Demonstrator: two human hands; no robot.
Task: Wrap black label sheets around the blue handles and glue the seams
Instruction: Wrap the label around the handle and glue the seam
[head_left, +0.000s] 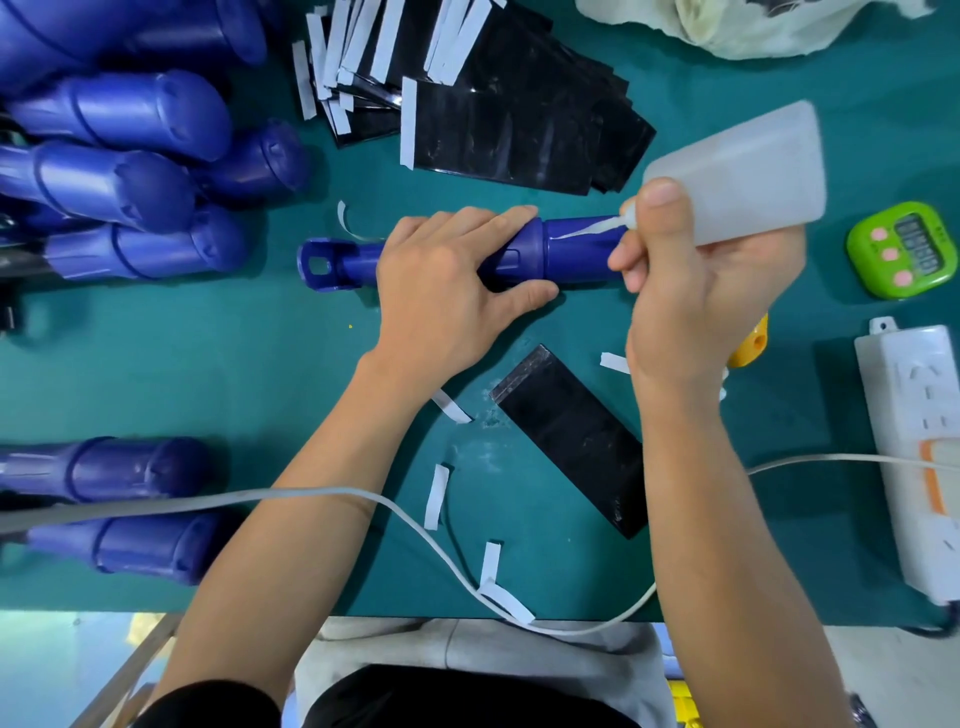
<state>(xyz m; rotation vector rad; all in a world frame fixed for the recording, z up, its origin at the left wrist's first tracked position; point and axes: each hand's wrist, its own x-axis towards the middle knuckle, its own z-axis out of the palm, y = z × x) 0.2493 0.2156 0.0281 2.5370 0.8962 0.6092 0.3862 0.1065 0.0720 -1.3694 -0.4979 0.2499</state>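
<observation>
We're looking at a teal table (234, 364): blue handles (119, 171) piling left of the left hand (441, 291), black label sheets (519, 119) lying beyond it, one black sheet (571, 441) lying below the right hand (685, 301), green timer (904, 249) and power strip (914, 441) sitting right of it.

Blue handle (576, 249) gripped in the left hand (447, 291): smooth moulded plastic with a soft sheen; squeeze bottle (748, 176) held in the right hand (691, 291): frosted, translucent matt plastic. Black label sheet (571, 436) beside the right wrist: glossy, light-reflecting film, as is the stack of sheets (519, 124) beyond both hands, edged with matt white paper strips (409, 124). Work surface (208, 374) beneath the hands: matt teal.
</observation>
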